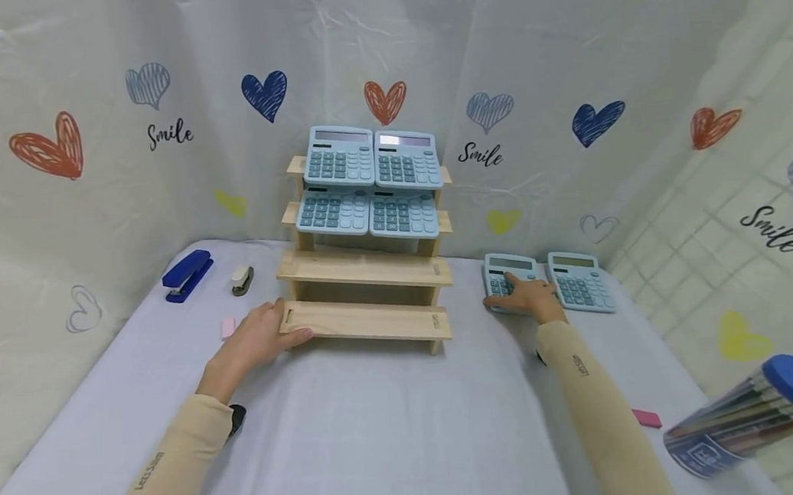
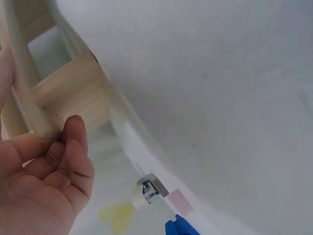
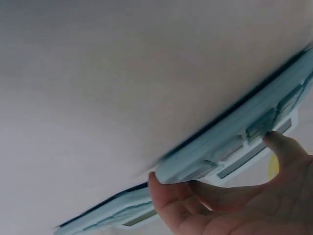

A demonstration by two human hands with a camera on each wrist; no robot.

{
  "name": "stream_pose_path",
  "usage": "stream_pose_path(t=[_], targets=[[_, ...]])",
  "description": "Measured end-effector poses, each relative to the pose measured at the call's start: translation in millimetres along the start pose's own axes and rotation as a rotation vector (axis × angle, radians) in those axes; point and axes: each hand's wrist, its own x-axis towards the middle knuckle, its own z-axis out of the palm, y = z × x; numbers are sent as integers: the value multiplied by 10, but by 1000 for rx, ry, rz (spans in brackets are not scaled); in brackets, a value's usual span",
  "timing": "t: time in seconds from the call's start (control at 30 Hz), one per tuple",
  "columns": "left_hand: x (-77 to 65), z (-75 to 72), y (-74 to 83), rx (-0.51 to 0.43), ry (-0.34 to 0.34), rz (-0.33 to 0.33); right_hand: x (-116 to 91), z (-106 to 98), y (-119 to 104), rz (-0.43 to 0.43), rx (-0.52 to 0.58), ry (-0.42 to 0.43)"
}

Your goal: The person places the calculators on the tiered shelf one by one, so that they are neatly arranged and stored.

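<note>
Pencil jar [image 1: 747,416] near; 1 calculator [image 1: 499,282] lies against the right hand's [image 1: 531,299] fingers [image 3: 168,201].

Pale sheeting [image 1: 381,26] hangs in front of me like a wall and carries on round both sides, printed with scribbled hearts in navy, orange-red, grey-blue and yellow, and the word "Smile" in black script. Over on the right, a faint grid of squares [image 1: 687,258] marks it. A white cloth [image 1: 382,432] covers the table; soft light catches the sheeting's creases.
</note>
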Motion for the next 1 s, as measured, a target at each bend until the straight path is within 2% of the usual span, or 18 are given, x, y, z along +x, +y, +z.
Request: stream_pose_path(t=[0.23, 0.4, 0.53, 0.7, 0.83, 1.0], targets=[[-1, -8, 11, 0, 1, 1, -188, 9, -81, -16, 18, 5], [6, -9, 12, 2, -4, -2, -370, -9, -119, -60, 32, 62], [3, 3, 5, 6, -9, -1, -612, -100, -187, -135, 43, 153], [-1, 9, -2, 2, -3, 2, -956, -275, -369, -277, 34, 244], [-6, 8, 2, 5, 1, 10, -1217, -369, -548, -340, 26, 265], [-3, -2, 20, 23, 1, 15, -1440, -417, -802, -394, 15, 238]])
